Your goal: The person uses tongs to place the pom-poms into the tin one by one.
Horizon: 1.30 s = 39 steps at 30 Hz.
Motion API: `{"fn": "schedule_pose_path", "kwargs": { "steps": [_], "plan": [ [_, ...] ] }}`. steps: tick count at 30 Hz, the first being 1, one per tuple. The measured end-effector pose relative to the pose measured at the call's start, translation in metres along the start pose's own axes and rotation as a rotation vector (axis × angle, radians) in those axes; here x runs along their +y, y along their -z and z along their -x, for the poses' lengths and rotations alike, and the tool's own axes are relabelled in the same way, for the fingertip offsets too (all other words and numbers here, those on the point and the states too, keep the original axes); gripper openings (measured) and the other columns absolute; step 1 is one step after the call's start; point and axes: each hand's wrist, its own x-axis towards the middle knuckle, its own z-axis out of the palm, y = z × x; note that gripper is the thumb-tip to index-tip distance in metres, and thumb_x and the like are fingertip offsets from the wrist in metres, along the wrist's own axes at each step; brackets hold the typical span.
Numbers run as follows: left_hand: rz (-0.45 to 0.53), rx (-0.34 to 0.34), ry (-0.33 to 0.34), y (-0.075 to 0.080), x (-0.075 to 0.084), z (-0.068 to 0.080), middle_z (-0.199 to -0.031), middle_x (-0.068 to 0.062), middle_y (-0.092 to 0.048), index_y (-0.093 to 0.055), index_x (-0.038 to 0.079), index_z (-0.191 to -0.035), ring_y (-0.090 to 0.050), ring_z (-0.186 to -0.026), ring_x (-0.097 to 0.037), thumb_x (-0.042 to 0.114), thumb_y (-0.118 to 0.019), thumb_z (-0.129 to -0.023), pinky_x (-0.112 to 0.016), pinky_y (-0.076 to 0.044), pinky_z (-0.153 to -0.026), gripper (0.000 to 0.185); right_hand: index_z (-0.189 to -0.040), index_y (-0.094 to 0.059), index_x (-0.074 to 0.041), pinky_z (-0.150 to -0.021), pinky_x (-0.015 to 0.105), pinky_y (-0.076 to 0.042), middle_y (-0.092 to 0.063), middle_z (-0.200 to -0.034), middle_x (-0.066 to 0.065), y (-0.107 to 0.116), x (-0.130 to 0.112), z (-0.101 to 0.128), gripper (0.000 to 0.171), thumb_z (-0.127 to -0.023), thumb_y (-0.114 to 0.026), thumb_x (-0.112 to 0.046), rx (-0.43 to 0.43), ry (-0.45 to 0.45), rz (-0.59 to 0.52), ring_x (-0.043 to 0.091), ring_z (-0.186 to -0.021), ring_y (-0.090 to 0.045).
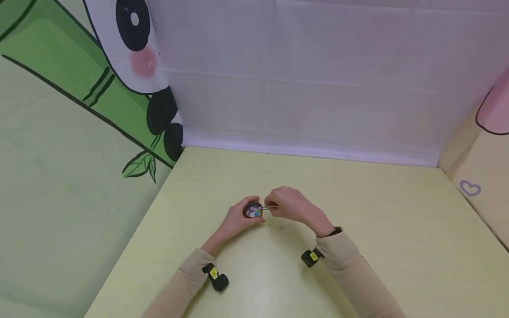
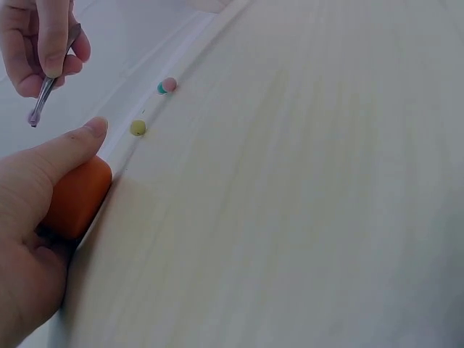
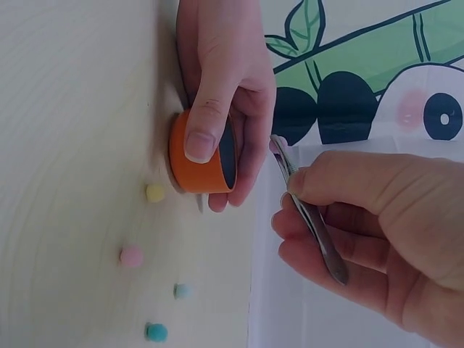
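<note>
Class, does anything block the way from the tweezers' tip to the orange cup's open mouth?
Nothing visible does: the left hand grips the orange cup by its sides, mouth uncovered; the right hand holds the tweezers nearby.

An orange cup (image 3: 206, 176) (dark inside) is held by the left hand (image 3: 228, 83). Near the cup's mouth, tweezers (image 3: 320, 233), pinched in the right hand (image 3: 402, 210), bear a small pale pink ball (image 3: 280, 141) at their tips. On the worktop (image 3: 72, 145), a yellow ball (image 3: 155, 193) lies just beside the cup; pink (image 3: 131, 256), pale blue (image 3: 181, 291) and teal balls (image 3: 156, 332) lie farther from it.
</note>
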Motion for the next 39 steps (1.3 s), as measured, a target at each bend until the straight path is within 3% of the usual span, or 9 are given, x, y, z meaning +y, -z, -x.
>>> {"fn": "schedule_pose_path", "kwargs": {
  "steps": [10, 27, 39],
  "plan": [
    [0.004, -0.002, 0.005, -0.0014, 0.0006, -0.0005, -0.14, -0.007, -0.06, -0.053, 0.013, -0.14, -0.059, -0.124, -0.027, 0.026, -0.084, -0.08, -0.047, -0.047, -0.105, 0.069, -0.077, -0.067, -0.013, -0.058, 0.02, -0.03, -0.054, -0.068, -0.006, -0.0033, 0.0005, -0.0051, 0.016, -0.087, -0.064, -0.001, -0.027, -0.01, -0.025, 0.007, -0.063, -0.039],
    [0.012, -0.009, 0.012, -0.0022, 0.0036, -0.0002, -0.139, -0.007, -0.06, -0.053, 0.014, -0.14, -0.059, -0.122, -0.026, 0.024, -0.084, -0.08, -0.046, -0.047, -0.105, 0.068, -0.075, -0.065, -0.012, -0.057, 0.019, -0.028, -0.05, -0.066, -0.005, -0.0044, 0.0003, -0.0066, 0.016, -0.085, -0.065, 0.001, -0.034, -0.011, -0.037, 0.007, -0.061, -0.037],
    [-0.003, -0.003, -0.001, -0.0004, 0.0021, 0.0001, -0.14, -0.008, -0.06, -0.052, 0.012, -0.14, -0.059, -0.124, -0.028, 0.024, -0.084, -0.08, -0.048, -0.049, -0.104, 0.069, -0.082, -0.072, -0.01, -0.056, 0.019, -0.032, -0.059, -0.069, -0.004, -0.0033, 0.0031, -0.0027, 0.01, -0.088, -0.067, -0.004, -0.056, -0.041, -0.011, 0.007, -0.061, -0.041]
  ]
}}
